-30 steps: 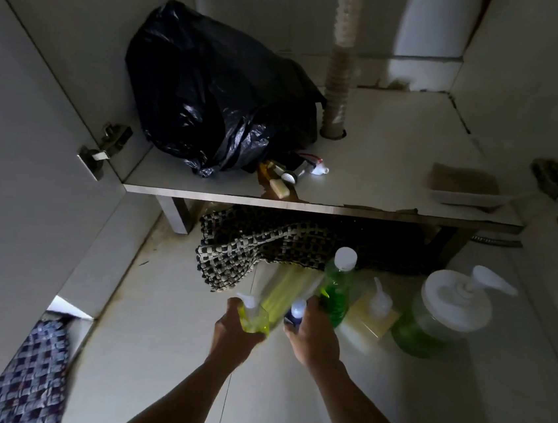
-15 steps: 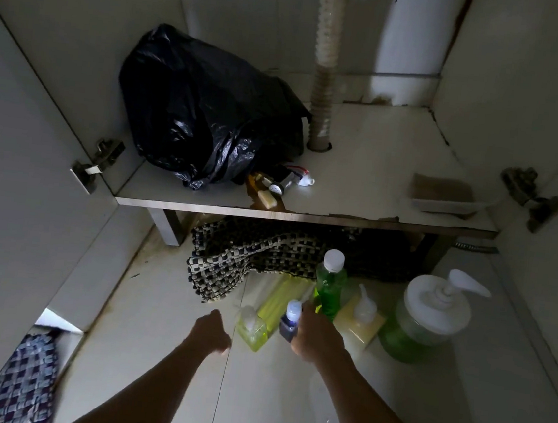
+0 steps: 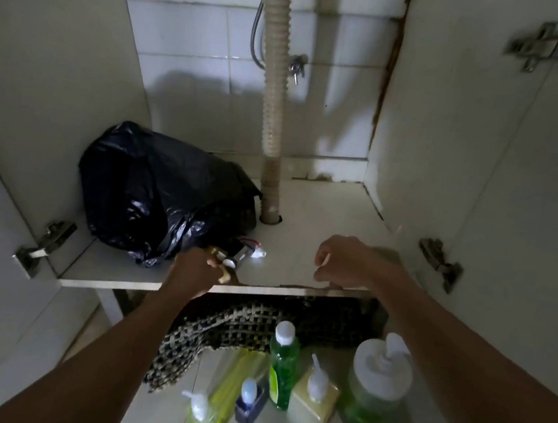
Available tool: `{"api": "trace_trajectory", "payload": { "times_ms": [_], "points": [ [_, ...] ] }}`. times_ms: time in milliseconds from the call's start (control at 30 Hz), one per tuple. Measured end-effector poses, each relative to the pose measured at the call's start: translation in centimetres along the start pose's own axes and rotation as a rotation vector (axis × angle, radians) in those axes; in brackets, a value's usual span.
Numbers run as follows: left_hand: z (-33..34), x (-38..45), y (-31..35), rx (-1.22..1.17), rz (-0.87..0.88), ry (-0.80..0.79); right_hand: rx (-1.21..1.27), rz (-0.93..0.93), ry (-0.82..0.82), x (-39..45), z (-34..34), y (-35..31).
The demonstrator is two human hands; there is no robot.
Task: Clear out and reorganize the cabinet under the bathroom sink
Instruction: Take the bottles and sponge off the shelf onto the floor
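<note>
The cabinet shelf (image 3: 322,209) carries a bulging black trash bag (image 3: 162,192) at its left. Small tubes (image 3: 249,253) lie in front of the bag. My left hand (image 3: 192,271) is at the shelf's front edge, fingers curled round a small amber bottle (image 3: 222,271) with a pale cap. Over the right front of the shelf, my right hand (image 3: 344,263) has its fingers curled downward; whatever is under them is hidden. Several soap bottles stand on the floor below: a green bottle (image 3: 283,367), a big green pump jar (image 3: 375,393), a yellow pump bottle (image 3: 314,404) and a small blue bottle (image 3: 248,404).
A ribbed drain hose (image 3: 274,107) drops through the shelf behind my hands. Under the shelf lies a woven black-and-cream mat (image 3: 242,321). Both cabinet doors stand open, with a hinge at the left (image 3: 43,248) and one at the right (image 3: 441,262). A yellow-green pump bottle (image 3: 202,417) lies on the floor.
Both hands have left the bottles on the floor and risen to the shelf. The left hand has closed on the amber bottle. My view has tilted upward.
</note>
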State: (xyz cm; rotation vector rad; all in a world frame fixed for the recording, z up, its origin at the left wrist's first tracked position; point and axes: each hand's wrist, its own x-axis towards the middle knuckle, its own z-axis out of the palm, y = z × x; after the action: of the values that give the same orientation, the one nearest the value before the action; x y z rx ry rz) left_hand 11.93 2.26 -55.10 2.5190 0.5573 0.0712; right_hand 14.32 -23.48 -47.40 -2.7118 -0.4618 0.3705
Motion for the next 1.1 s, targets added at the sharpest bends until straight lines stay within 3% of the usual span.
{"api": "trace_trajectory", "payload": {
  "times_ms": [167, 433, 533, 633, 767, 933, 1100],
  "points": [
    [1.5, 0.2, 2.2, 0.014, 0.079, 0.114, -0.013, 0.112, 0.319, 1.6, 1.1, 7.0],
    [2.4, 1.9, 3.0, -0.128, 0.055, 0.175, 0.084, 0.299, 0.347, 3.2, 3.8, 13.0],
    [0.8, 2.5, 3.9, -0.277, 0.027, 0.282, 0.002, 0.283, 0.399, 2.4, 3.4, 12.3],
    [-2.2, 3.8, 4.3, -0.276, -0.101, 0.308, -0.091, 0.219, 0.449, 2.4, 3.3, 12.6],
    [-2.9, 4.2, 4.4, -0.301, -0.196, 0.151, -0.120, 0.150, 0.445, 2.7, 3.6, 13.2],
    [2.4, 0.0, 10.3, -0.294, 0.128, -0.274, -0.114, 0.133, 0.356, 3.6, 4.0, 12.9],
    [8.5, -3.0, 15.7, -0.166, 0.278, -0.317, -0.056, 0.107, 0.319, 4.1, 4.2, 13.1]
  ]
}}
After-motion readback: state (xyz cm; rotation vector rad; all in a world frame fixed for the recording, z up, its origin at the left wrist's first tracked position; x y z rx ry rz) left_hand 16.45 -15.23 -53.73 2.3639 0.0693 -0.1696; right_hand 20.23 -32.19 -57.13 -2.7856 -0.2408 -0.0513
